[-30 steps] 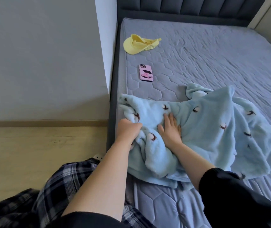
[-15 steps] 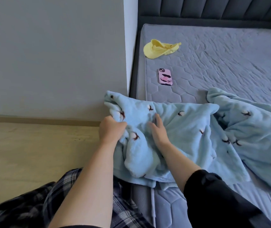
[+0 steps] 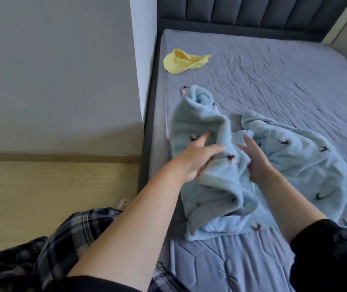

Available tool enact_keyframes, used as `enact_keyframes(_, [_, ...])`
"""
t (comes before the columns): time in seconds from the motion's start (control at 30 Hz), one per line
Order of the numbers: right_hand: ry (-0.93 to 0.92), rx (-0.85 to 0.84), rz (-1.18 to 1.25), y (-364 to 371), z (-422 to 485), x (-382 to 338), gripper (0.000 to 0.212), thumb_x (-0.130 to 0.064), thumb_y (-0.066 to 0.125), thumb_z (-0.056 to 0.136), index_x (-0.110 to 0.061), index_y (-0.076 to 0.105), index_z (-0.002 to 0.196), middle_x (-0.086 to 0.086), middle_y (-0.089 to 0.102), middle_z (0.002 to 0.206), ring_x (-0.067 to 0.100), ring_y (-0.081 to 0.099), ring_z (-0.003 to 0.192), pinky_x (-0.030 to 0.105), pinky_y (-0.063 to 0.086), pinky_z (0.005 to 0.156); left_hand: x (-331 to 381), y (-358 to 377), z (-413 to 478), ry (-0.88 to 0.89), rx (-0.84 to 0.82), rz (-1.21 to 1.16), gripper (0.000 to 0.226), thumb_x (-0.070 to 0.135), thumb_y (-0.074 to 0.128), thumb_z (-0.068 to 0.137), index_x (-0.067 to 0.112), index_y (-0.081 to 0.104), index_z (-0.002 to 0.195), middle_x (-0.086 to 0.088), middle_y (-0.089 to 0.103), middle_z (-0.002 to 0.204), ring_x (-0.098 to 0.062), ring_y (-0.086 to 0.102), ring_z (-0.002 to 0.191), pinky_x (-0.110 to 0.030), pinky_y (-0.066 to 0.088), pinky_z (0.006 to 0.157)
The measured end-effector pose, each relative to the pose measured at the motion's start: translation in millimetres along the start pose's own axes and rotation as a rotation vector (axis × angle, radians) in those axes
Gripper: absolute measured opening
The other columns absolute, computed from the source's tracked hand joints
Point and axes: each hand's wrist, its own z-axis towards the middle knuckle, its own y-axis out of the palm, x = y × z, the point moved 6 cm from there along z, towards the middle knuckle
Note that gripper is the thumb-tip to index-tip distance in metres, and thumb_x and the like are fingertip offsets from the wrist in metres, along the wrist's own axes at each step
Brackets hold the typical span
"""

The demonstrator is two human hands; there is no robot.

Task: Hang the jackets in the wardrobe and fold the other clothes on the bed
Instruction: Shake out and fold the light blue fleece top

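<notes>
A pink phone (image 3: 185, 89) is showing only one corner; the rest is lying hidden under a raised roll of the light blue fleece garment (image 3: 294, 161). The small dark motifs on the fleece are too blurred to read. The left hand (image 3: 195, 159) is smeared by motion, so whether its thumb is lying under the fold cannot be told. Its fingers are reaching out straight and spread against the fleece, gripping nothing. The right hand (image 3: 256, 163) is pressing flat on the cloth, fingers straight and pointing to 11 o'clock. A black sleeve (image 3: 326, 249) is being cut off at the lower right corner of the view, and plaid trousers (image 3: 67, 239) at the lower left.

The garment is lying crumpled on the grey quilted mattress (image 3: 273, 70), near its left edge at 9 o'clock, with one fold standing up between the two hands. Bare mattress is stretching away toward 12 and 2 o'clock as far as the dark padded headboard (image 3: 252, 11). A yellow cloth cap (image 3: 181, 62) is sitting at 11 o'clock from the garment, close to the mattress edge and well apart from the hands. At 9 o'clock a pale wooden floor (image 3: 42, 192) is meeting a grey wall panel (image 3: 52, 70).

The fleece is looking thick, plush and soft-edged; the mattress is showing a stitched honeycomb pattern.
</notes>
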Motion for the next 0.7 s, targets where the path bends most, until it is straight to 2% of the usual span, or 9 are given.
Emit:
enact_keyframes(0.07, [-0.057, 0.066, -0.067, -23.4, -15.2, -20.6, 0.063, -0.041, 0.026, 0.103, -0.021, 0.074, 0.068, -0.002, 0.068, 0.065, 0.008, 0.067, 0.063, 0.017, 0.049, 0.052, -11.0, 33.6, 2.8, -0.121, -0.255, -0.353, 0.027, 0.021, 0.042, 0.1, 0.016, 0.049, 0.125, -0.009, 0.055, 0.126, -0.025, 0.056, 0.111, -0.04, 0.043, 0.097])
enact_keyframes(0.13, [-0.086, 0.147, -0.205, -47.5, -23.8, -29.3, 0.038, -0.049, 0.043, 0.09, -0.022, 0.066, 0.075, -0.003, 0.063, 0.072, 0.0, 0.064, 0.072, 0.019, 0.047, 0.062, -24.0, 38.5, 5.2, -0.165, -0.229, -0.504, 0.026, 0.016, 0.033, 0.102, 0.013, 0.047, 0.125, -0.01, 0.049, 0.136, -0.024, 0.055, 0.115, -0.036, 0.047, 0.091])
enact_keyframes(0.2, [-0.024, 0.075, -0.269, -61.2, -26.7, -21.8, 0.053, -0.06, 0.045, 0.081, -0.012, 0.064, 0.092, 0.008, 0.071, 0.09, 0.006, 0.07, 0.081, 0.02, 0.05, 0.067, -36.0, 34.6, 9.6, -0.138, -0.189, -0.564, 0.038, 0.008, 0.027, 0.102, 0.005, 0.037, 0.139, -0.012, 0.04, 0.147, -0.027, 0.048, 0.128, -0.035, 0.046, 0.094])
enact_keyframes(0.27, [0.089, -0.072, -0.165, -58.2, -32.7, -13.1, 0.064, -0.061, 0.031, 0.09, -0.01, 0.063, 0.112, 0.013, 0.071, 0.105, 0.021, 0.07, 0.094, 0.027, 0.056, 0.07, -43.9, 32.1, 12.9, -0.138, -0.152, -0.571, 0.042, 0.005, 0.026, 0.102, 0.003, 0.032, 0.143, -0.013, 0.038, 0.149, -0.028, 0.041, 0.135, -0.036, 0.043, 0.098])
enact_keyframes(0.33, [0.103, -0.118, -0.212, -53.1, -30.1, -15.2, 0.063, -0.06, 0.04, 0.086, -0.012, 0.06, 0.122, 0.012, 0.069, 0.112, 0.024, 0.067, 0.102, 0.034, 0.055, 0.08, -48.7, 34.4, 15.6, -0.157, -0.124, -0.576, 0.041, 0.004, 0.029, 0.101, 0.004, 0.035, 0.142, -0.013, 0.039, 0.148, -0.028, 0.041, 0.134, -0.036, 0.041, 0.099])
enact_keyframes(0.4, [0.077, -0.055, -0.366, -47.7, -24.2, -19.5, 0.053, -0.045, 0.059, 0.086, -0.01, 0.057, 0.126, 0.01, 0.07, 0.11, 0.023, 0.067, 0.1, 0.039, 0.055, 0.086, -51.1, 36.6, 18.0, -0.148, -0.099, -0.559, 0.038, 0.004, 0.03, 0.101, 0.004, 0.04, 0.138, -0.013, 0.04, 0.147, -0.028, 0.043, 0.133, -0.035, 0.043, 0.098])
enact_keyframes(0.5, [0.113, 0.051, -0.626, -49.0, -18.2, -12.8, 0.045, -0.03, 0.069, 0.085, -0.011, 0.057, 0.124, 0.008, 0.069, 0.11, 0.021, 0.066, 0.101, 0.038, 0.052, 0.093, -50.2, 25.8, 22.9, -0.063, 0.004, -0.464, 0.04, -0.002, 0.031, 0.1, -0.002, 0.037, 0.14, -0.02, 0.045, 0.142, -0.031, 0.051, 0.126, -0.032, 0.049, 0.091])
enact_keyframes(0.6, [0.166, 0.146, -0.692, -50.3, -19.6, 2.7, 0.035, -0.031, 0.074, 0.081, -0.011, 0.062, 0.107, 0.006, 0.07, 0.097, 0.018, 0.067, 0.089, 0.027, 0.054, 0.074, -49.6, 11.3, 24.9, -0.024, 0.075, -0.422, 0.039, -0.005, 0.03, 0.099, -0.006, 0.038, 0.137, -0.025, 0.049, 0.136, -0.03, 0.057, 0.116, -0.027, 0.053, 0.085])
enact_keyframes(0.7, [0.127, 0.236, -0.64, -58.4, -22.7, 8.1, 0.031, -0.025, 0.076, 0.078, -0.009, 0.065, 0.102, 0.008, 0.07, 0.093, 0.019, 0.067, 0.083, 0.027, 0.055, 0.067, -49.2, -0.3, 24.3, 0.042, 0.168, -0.261, 0.036, -0.008, 0.033, 0.096, 0.001, 0.05, 0.127, -0.024, 0.055, 0.13, -0.024, 0.06, 0.111, -0.022, 0.053, 0.084])
